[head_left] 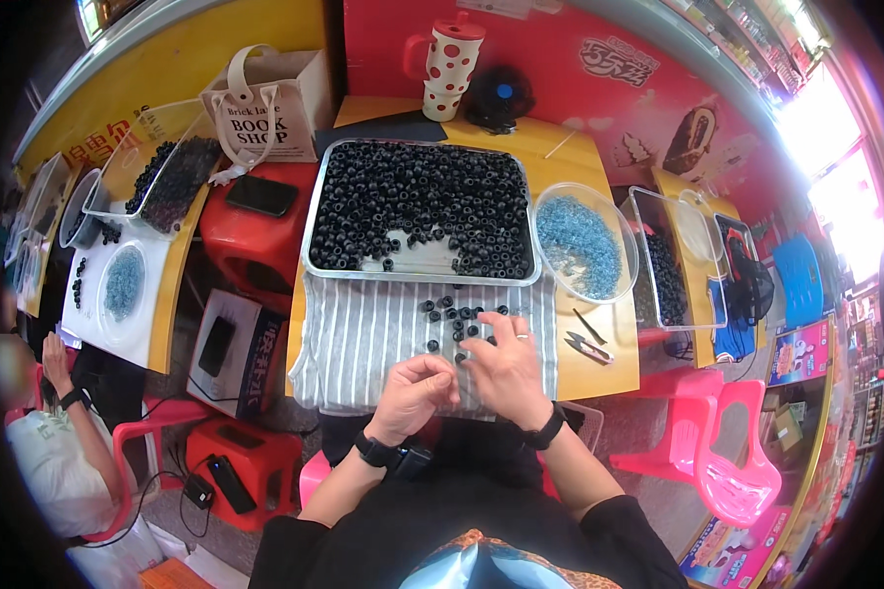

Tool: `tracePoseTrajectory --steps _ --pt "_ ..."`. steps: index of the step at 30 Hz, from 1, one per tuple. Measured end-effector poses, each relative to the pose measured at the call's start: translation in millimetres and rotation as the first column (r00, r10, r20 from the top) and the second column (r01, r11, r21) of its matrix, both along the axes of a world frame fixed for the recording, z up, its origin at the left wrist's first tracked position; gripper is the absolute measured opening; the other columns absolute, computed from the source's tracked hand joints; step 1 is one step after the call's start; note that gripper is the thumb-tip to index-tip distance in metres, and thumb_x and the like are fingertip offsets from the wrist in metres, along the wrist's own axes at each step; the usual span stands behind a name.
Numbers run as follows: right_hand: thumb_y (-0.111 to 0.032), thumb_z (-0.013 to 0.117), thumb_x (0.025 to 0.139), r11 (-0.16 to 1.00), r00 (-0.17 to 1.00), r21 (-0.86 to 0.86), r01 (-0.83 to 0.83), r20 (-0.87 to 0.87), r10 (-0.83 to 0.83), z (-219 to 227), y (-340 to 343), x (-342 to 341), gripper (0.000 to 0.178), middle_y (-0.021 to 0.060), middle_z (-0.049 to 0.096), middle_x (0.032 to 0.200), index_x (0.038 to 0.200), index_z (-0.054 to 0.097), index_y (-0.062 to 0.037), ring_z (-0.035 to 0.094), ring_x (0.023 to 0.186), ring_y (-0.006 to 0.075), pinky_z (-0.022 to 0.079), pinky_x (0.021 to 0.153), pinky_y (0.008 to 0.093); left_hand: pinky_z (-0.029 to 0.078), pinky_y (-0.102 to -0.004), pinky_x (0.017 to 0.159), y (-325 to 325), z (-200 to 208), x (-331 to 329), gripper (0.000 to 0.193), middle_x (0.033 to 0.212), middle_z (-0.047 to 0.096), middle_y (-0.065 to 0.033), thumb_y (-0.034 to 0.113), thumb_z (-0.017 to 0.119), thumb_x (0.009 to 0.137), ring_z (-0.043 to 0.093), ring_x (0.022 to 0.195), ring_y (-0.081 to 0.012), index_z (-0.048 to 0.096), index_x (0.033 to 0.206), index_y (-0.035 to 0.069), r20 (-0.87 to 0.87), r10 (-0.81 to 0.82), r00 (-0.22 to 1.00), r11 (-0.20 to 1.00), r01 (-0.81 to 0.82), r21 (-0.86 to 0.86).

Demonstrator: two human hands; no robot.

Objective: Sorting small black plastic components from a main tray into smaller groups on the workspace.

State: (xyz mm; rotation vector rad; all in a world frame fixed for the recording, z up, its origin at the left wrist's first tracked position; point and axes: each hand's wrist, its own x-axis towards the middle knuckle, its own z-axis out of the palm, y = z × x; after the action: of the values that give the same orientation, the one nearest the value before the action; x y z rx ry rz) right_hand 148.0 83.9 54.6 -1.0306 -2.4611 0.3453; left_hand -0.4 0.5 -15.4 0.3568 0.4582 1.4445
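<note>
My left hand [417,395] is held over the near edge of a grey-and-white striped cloth [354,344], its thumb and fingers pinched together. What the pinch holds, if anything, is too small to make out. Close beside it, my right hand [509,373] has its fingers apart and reaches over several loose black beads [450,314] on the cloth. Just beyond, a metal tray [383,263] is filled with black beads with holes, its bottom showing at the near middle. Right of the tray stands a clear round tub [631,265] of small pale-blue pieces [581,240].
Thread snips [589,348] and dark tweezers [589,324] lie at the table's right. Behind the tray stand a dotted tumbler [452,69] and a black fan [499,96]. Red stools [250,231] and another person [64,442] are on the left, a pink chair [732,452] on the right.
</note>
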Motion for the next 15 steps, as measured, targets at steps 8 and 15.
tracePoseTrajectory --steps 8,15 --pt "-0.01 0.068 0.07 1.0 1.0 0.017 0.021 0.018 -0.021 1.0 -17.8 1.1 0.022 0.0183 0.052 0.127 0.09 0.063 -0.0027 0.046 0.119 0.0382 0.038 0.091 0.0489 0.052 -0.027 0.069 -0.2 3.3 8.5 0.009 0.092 0.062 -0.0096 0.004 0.064 0.089 0.062 0.078 -0.0164 0.061 0.096 -0.001 -0.094 0.105 0.99 0.991 -0.112 -0.077" --pt "-0.006 0.068 0.068 0.995 0.985 0.092 -0.038 -0.162 0.053 -0.5 -32.6 12.6 0.023 0.0131 0.056 0.121 0.091 0.064 -0.0045 0.054 0.111 0.0344 0.04 0.089 0.0447 0.051 -0.0248 0.069 3.4 10.7 9.8 0.017 0.091 0.066 -0.0068 -0.001 0.064 0.089 0.062 0.078 -0.0124 0.063 0.106 -0.001 -0.259 -0.031 0.965 0.996 0.008 -0.087"
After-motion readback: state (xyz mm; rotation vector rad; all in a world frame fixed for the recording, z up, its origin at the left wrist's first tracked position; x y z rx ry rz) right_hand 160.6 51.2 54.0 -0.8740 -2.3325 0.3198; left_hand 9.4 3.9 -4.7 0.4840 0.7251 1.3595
